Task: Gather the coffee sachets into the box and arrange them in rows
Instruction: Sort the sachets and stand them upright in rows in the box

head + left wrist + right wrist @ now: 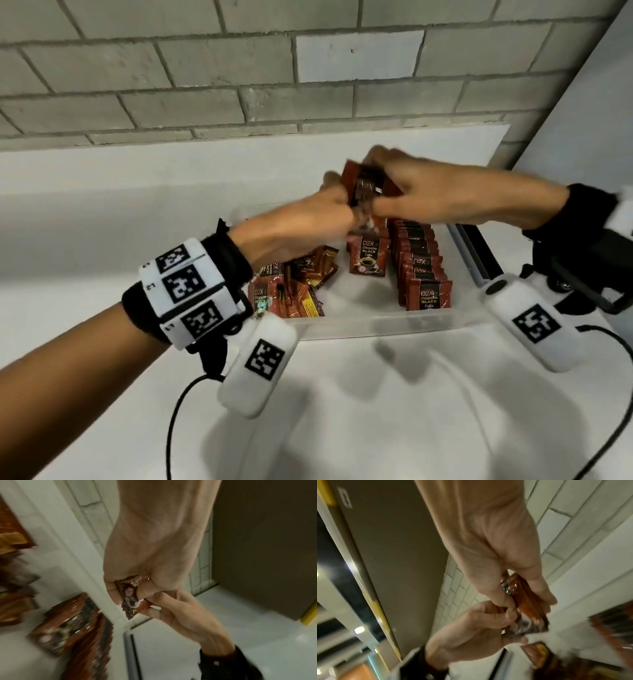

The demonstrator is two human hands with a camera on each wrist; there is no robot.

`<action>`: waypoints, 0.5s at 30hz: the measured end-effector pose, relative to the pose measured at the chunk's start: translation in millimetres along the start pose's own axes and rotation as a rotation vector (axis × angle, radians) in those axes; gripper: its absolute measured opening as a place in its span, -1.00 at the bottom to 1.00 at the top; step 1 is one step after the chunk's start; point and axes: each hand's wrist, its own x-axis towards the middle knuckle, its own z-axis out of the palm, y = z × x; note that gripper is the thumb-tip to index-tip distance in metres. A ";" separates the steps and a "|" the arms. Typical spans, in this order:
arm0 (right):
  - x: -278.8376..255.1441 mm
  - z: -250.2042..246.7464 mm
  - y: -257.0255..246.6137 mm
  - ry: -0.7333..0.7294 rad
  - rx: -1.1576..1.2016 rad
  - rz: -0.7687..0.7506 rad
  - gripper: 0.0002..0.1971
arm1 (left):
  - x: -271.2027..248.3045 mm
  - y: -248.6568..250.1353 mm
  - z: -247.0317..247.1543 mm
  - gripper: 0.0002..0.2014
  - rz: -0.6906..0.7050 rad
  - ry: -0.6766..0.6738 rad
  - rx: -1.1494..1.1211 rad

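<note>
White counter; sachet stack (pixel 368 186) pinched between left hand (pixel 301 226), right hand (pixel 424 192) above box (pixel 376 323).

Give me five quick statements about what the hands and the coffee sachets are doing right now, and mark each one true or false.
1. Both hands hold the same small stack of sachets above the box. True: the left hand and right hand each have a grip on it.
2. A tidy row of sachets stands along the box's right side. True.
3. The box is made of dark cardboard. False: it is a clear container.
4. Every sachet in the box is already lined up. False: a loose pile lies jumbled at its left side.
5. The right hand rests flat on the counter. False: it is raised, pinching the stack.
</note>
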 end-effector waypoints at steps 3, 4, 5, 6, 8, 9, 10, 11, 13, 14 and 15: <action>3.9 13.5 16.8 -0.153 -0.137 0.057 -0.75 | 6.0 -18.5 18.6 -0.47 -0.162 -0.096 0.021; 7.2 18.3 22.2 -0.185 -0.162 0.061 -0.76 | 9.2 -24.2 24.3 -0.68 -0.191 -0.107 0.017; 11.1 22.6 27.9 -0.212 -0.184 0.065 -0.76 | 13.0 -30.4 29.3 -0.84 -0.224 -0.108 0.028; 15.3 27.2 32.9 -0.237 -0.209 0.070 -0.75 | 16.4 -36.0 33.0 -0.88 -0.250 -0.103 0.043; 23.1 36.8 41.6 -0.288 -0.278 0.085 -0.74 | 20.2 -46.0 34.2 -0.91 -0.324 -0.143 0.097; 26.1 42.4 45.5 -0.317 -0.313 0.090 -0.71 | 20.8 -48.4 33.5 -0.82 -0.356 -0.182 0.125; 28.6 47.6 49.0 -0.342 -0.343 0.093 -0.70 | 21.4 -50.1 32.6 -0.71 -0.383 -0.214 0.154; 30.8 52.2 52.0 -0.354 -0.363 0.089 -0.69 | 21.5 -51.0 30.7 -0.63 -0.413 -0.232 0.186; 33.1 59.2 56.8 -0.356 -0.378 0.078 -0.69 | 20.4 -52.1 28.3 -0.66 -0.419 -0.243 0.235; 33.4 61.2 58.0 -0.356 -0.383 0.071 -0.67 | 19.6 -51.3 27.0 -0.75 -0.404 -0.254 0.262; 34.0 62.6 59.2 -0.355 -0.396 0.066 -0.64 | 19.2 -50.7 25.5 -0.81 -0.395 -0.264 0.301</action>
